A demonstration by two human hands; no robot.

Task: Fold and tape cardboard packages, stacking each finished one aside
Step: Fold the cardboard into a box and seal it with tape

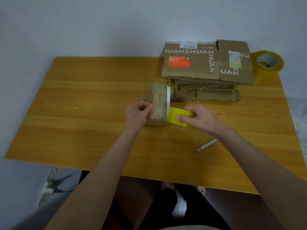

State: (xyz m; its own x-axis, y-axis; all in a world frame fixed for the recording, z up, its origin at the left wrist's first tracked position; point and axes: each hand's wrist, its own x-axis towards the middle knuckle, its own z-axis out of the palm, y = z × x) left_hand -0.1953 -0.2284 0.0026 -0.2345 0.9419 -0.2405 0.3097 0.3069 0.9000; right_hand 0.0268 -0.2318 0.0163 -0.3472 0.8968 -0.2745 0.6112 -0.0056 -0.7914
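1. The surface (83,113) carries the stack of finished packages (206,63) at its far right side.
2. The small package (157,97) is near the middle, just in front of the stack. We judge it light and stiff, but its glossy tape makes it slippery, so the bare cardboard edges are the better hold.
3. The yellow tape roll (176,117) is just right of this package. The right hand (197,118) grips it with curled fingers (182,119).
4. The left hand (136,115) pinches the free tape end at the package's left side, fingers (146,108) pressed together.
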